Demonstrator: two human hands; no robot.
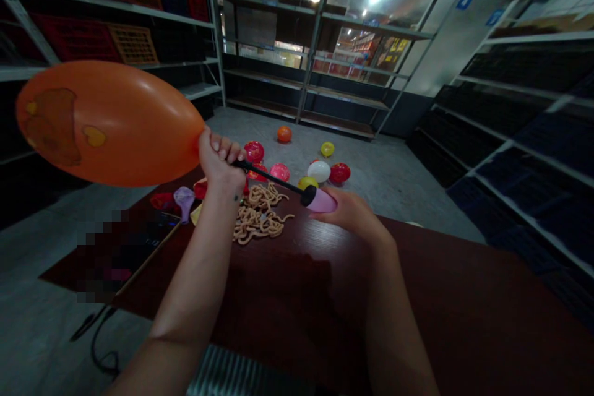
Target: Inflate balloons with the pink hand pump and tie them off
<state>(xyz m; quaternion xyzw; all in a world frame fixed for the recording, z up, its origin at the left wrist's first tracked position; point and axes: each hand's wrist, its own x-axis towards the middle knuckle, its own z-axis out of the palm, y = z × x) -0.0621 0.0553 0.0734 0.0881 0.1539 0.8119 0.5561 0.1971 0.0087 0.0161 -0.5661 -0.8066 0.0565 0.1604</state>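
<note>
A large inflated orange balloon (109, 122) with a darker print floats at the upper left. My left hand (219, 159) is closed around its neck, where the thin black nozzle of a hand pump (271, 178) enters. My right hand (349, 213) grips the pump's pink body (322, 201) above a dark brown table (440, 297). On the table behind my hands lies a pile of tan uninflated long balloons (257, 216).
Flat purple (184, 199) and red (162, 200) balloons lie on the table's left side. Several inflated balloons, red, pink, white, yellow and orange (284, 133), sit on the grey floor beyond. Metal shelving lines both sides and the back. A black cable (99, 346) trails on the floor at lower left.
</note>
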